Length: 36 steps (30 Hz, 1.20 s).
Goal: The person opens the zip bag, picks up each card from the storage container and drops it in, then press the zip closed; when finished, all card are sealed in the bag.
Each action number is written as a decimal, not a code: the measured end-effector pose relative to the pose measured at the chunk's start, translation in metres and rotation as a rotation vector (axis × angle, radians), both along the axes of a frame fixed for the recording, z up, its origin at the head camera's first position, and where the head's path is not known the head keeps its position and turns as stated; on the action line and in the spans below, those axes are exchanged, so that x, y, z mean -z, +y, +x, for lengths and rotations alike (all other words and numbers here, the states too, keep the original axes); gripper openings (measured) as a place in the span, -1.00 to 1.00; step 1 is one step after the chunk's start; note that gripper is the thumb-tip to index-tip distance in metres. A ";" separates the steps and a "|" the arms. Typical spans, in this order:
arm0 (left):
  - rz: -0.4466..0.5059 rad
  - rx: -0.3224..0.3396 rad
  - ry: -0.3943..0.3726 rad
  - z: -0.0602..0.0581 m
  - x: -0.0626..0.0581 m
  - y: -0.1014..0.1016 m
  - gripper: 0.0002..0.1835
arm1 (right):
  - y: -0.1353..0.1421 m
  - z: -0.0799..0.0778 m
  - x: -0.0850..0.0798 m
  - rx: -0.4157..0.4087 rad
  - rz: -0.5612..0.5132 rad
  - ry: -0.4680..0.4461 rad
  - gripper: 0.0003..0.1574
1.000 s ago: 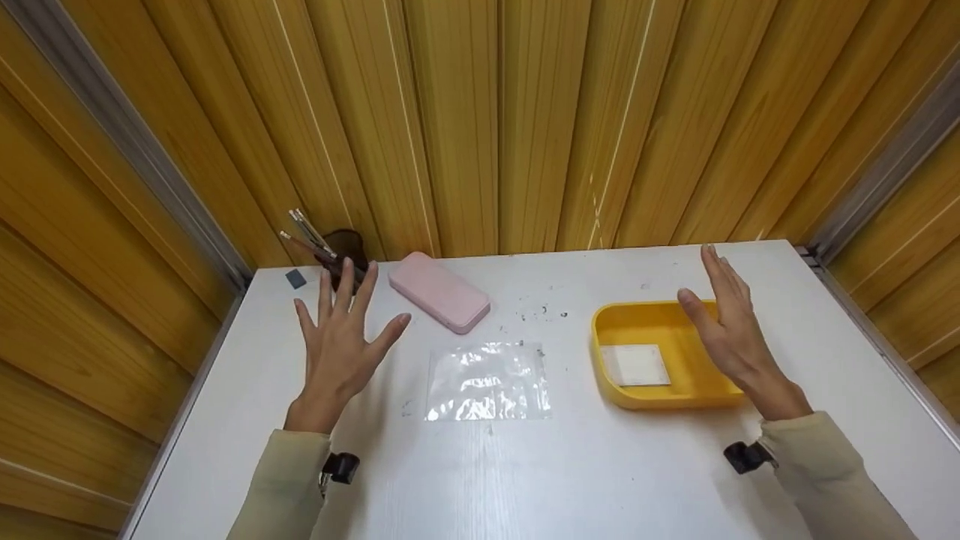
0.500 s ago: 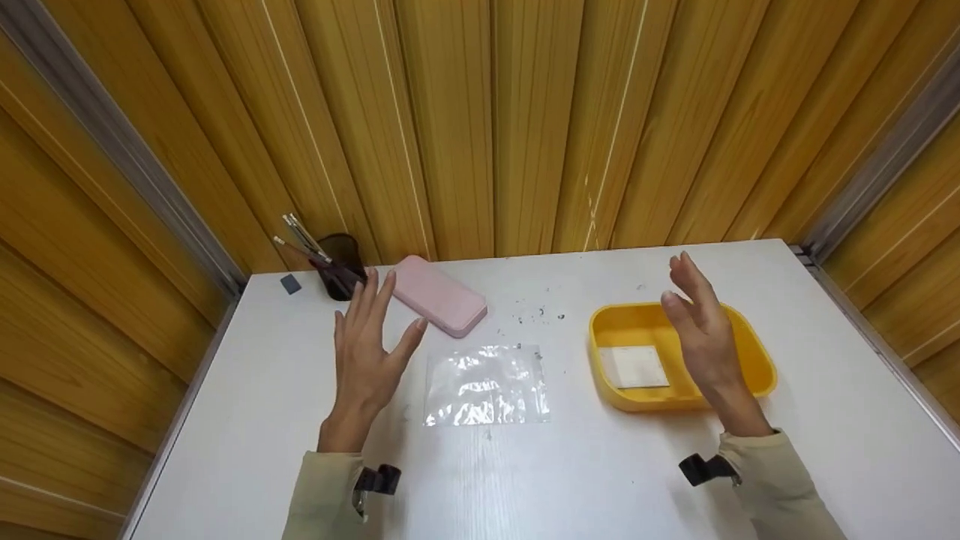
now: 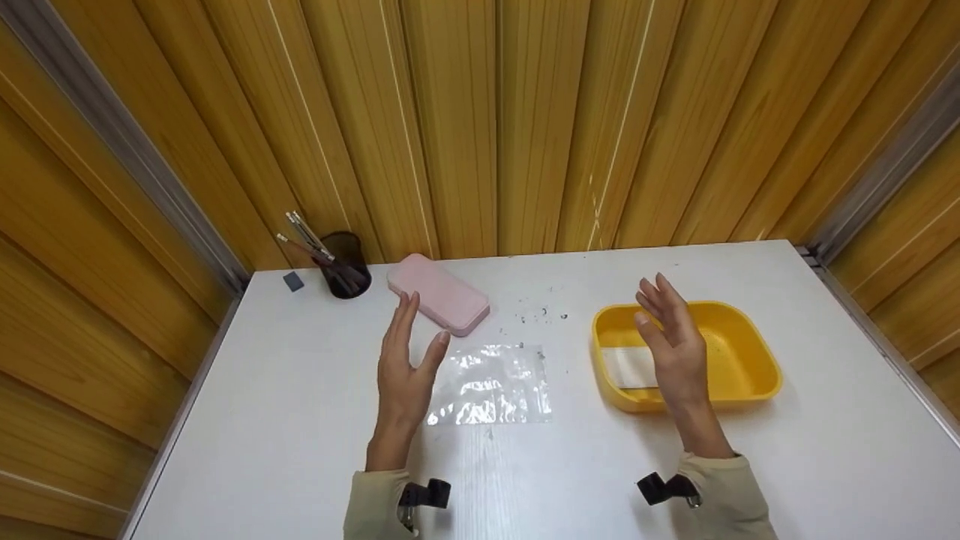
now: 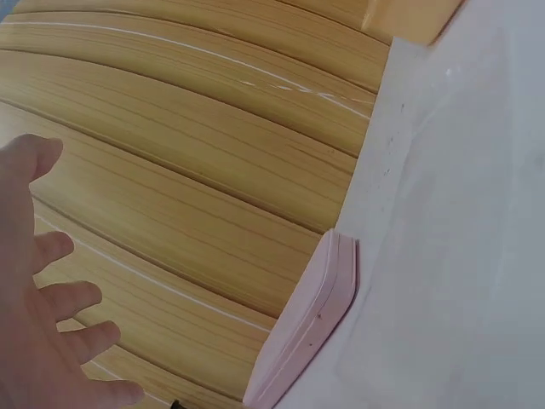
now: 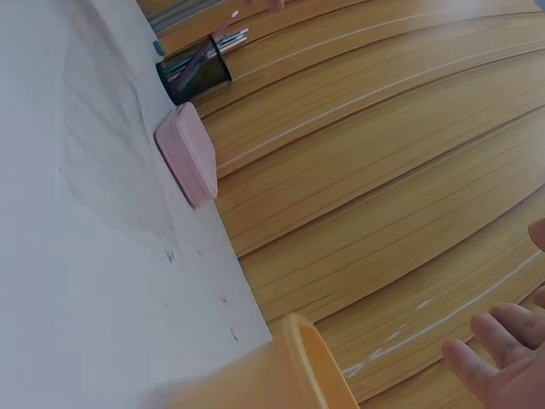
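Note:
My left hand is raised over the table at the left side of a clear plastic bag, fingers extended and holding nothing. In the left wrist view its fingers are spread. My right hand hovers in front of a yellow bin, fingers loosely extended, nothing in it. Inside the bin lies a flat white square, partly covered by that hand in the head view. The bag lies flat on the table between both hands. Behind it sits a pink case, its lid closed.
A black mesh pen cup with several pencils stands at the back left, beside a small dark grey block. Small dark marks dot the white table. Yellow wood-patterned walls rise behind and at the sides.
Both hands have moved inward and slightly toward the body, coming closer together. The left hand's spread fingers have drawn together in the head view. The things on the table stay put.

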<state>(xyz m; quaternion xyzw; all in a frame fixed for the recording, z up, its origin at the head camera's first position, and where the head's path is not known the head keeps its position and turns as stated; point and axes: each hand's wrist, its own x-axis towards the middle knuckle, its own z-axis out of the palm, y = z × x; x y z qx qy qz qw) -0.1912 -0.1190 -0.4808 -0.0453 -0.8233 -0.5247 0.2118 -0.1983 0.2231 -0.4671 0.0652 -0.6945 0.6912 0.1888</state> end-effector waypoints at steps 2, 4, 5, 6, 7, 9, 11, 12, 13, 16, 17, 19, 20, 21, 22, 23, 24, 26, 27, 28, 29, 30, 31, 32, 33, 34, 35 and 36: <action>0.050 0.018 -0.027 0.002 0.005 0.007 -0.24 | -0.007 0.000 0.002 -0.001 -0.012 0.001 -0.26; 0.076 0.037 -0.045 0.001 0.010 0.014 -0.24 | -0.015 -0.001 0.004 -0.011 -0.030 0.004 -0.26; 0.086 0.045 -0.048 0.000 0.010 0.016 -0.24 | -0.018 -0.001 0.003 -0.016 -0.039 0.007 -0.26; 0.094 0.052 -0.050 -0.001 0.011 0.019 -0.25 | -0.022 -0.002 0.003 -0.020 -0.052 0.009 -0.27; 0.100 0.055 -0.050 -0.003 0.011 0.019 -0.25 | -0.027 -0.004 0.004 -0.028 -0.064 0.014 -0.27; 0.113 0.058 -0.045 -0.007 0.009 0.020 -0.25 | -0.037 -0.007 0.004 -0.041 -0.080 0.023 -0.28; 0.132 0.057 -0.047 -0.010 0.009 0.021 -0.26 | -0.044 -0.009 0.006 -0.060 -0.098 0.029 -0.29; 0.144 0.061 -0.049 -0.012 0.010 0.022 -0.26 | -0.047 -0.010 0.008 -0.069 -0.105 0.031 -0.29; 0.153 0.064 -0.051 -0.013 0.012 0.024 -0.27 | -0.050 -0.010 0.010 -0.076 -0.108 0.028 -0.29; 0.189 0.080 -0.068 -0.016 0.017 0.031 -0.28 | -0.054 -0.009 0.014 -0.091 -0.126 0.015 -0.30; 0.199 0.087 -0.072 -0.017 0.019 0.034 -0.28 | -0.055 -0.009 0.016 -0.090 -0.128 0.009 -0.30; 0.215 0.095 -0.080 -0.019 0.023 0.041 -0.29 | -0.056 -0.009 0.019 -0.089 -0.125 0.001 -0.31; 0.222 0.098 -0.084 -0.020 0.024 0.043 -0.29 | -0.057 -0.009 0.021 -0.090 -0.118 -0.001 -0.31; 0.229 0.101 -0.089 -0.021 0.026 0.045 -0.30 | -0.058 -0.010 0.022 -0.090 -0.108 -0.003 -0.31; 0.233 0.102 -0.091 -0.022 0.027 0.047 -0.30 | -0.059 -0.010 0.024 -0.090 -0.101 -0.004 -0.31; 0.238 0.103 -0.093 -0.022 0.028 0.048 -0.30 | -0.061 -0.011 0.026 -0.088 -0.090 -0.006 -0.32; 0.244 0.105 -0.094 -0.023 0.030 0.048 -0.31 | -0.063 -0.011 0.028 -0.089 -0.078 -0.009 -0.32; 0.261 0.108 -0.102 -0.023 0.033 0.050 -0.32 | -0.065 -0.011 0.031 -0.087 -0.050 -0.022 -0.33; 0.268 0.108 -0.103 -0.023 0.033 0.051 -0.32 | -0.067 -0.011 0.033 -0.087 -0.036 -0.028 -0.34; 0.275 0.110 -0.103 -0.023 0.034 0.052 -0.32 | -0.068 -0.011 0.034 -0.090 -0.024 -0.034 -0.34; 0.278 0.113 -0.100 -0.023 0.035 0.053 -0.32 | -0.070 -0.012 0.036 -0.094 -0.014 -0.041 -0.34; 0.279 0.118 -0.095 -0.024 0.035 0.054 -0.33 | -0.071 -0.012 0.037 -0.101 -0.010 -0.047 -0.35; 0.280 0.124 -0.088 -0.025 0.036 0.055 -0.33 | -0.072 -0.012 0.038 -0.104 -0.003 -0.057 -0.34; 0.278 0.132 -0.085 -0.025 0.036 0.056 -0.33 | -0.073 -0.012 0.039 -0.109 0.001 -0.067 -0.34; 0.276 0.138 -0.086 -0.026 0.037 0.058 -0.34 | -0.075 -0.012 0.040 -0.111 0.005 -0.078 -0.34; 0.275 0.145 -0.089 -0.026 0.039 0.060 -0.34 | -0.076 -0.011 0.042 -0.112 0.007 -0.092 -0.34; 0.277 0.152 -0.092 -0.025 0.040 0.061 -0.35 | -0.077 -0.010 0.043 -0.112 0.010 -0.107 -0.33; 0.283 0.161 -0.096 -0.025 0.042 0.063 -0.35 | -0.078 -0.010 0.044 -0.109 0.016 -0.120 -0.33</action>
